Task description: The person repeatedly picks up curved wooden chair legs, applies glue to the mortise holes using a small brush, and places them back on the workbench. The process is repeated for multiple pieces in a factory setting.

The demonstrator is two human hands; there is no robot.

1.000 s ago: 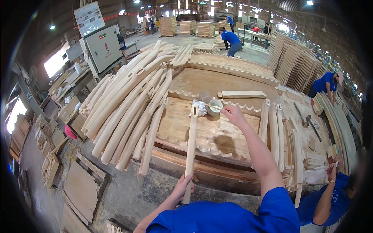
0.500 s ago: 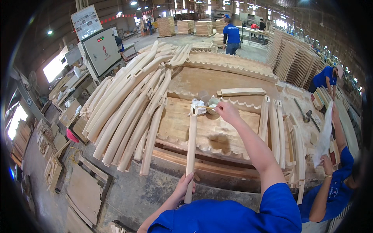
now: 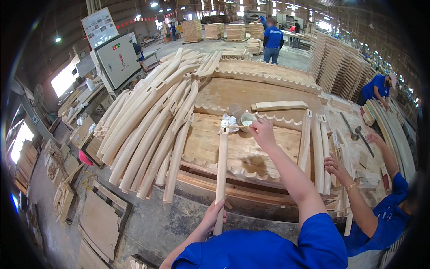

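Note:
My left hand [image 3: 212,217] is wrapped round the near end of a pale wooden chair-leg-like piece [image 3: 221,175], which points away from me. At its far end is a slot, beside a crumpled white rag or plastic [image 3: 230,122]. Between the fingers of my right hand [image 3: 263,133] is a thin wooden stick [image 3: 240,127], its tip at that slotted end. Just beyond the stick stands a cup [image 3: 247,119] with whitish stuff inside. A grey block-like object [image 3: 235,110] sits next to the cup.
Many shaped wooden pieces [image 3: 152,121] are heaped on the left. Scalloped wooden rails [image 3: 268,80] cross the bench. On the right, a co-worker's hand [image 3: 337,169] reaches over upright pieces [image 3: 318,152], near a mallet [image 3: 354,136]. An electrical cabinet [image 3: 118,65] stands back left.
My right hand has shifted slightly down, with the stick still at the slotted end. The co-worker's white translucent sheet is out of sight; their near hand has moved left toward the wooden pieces.

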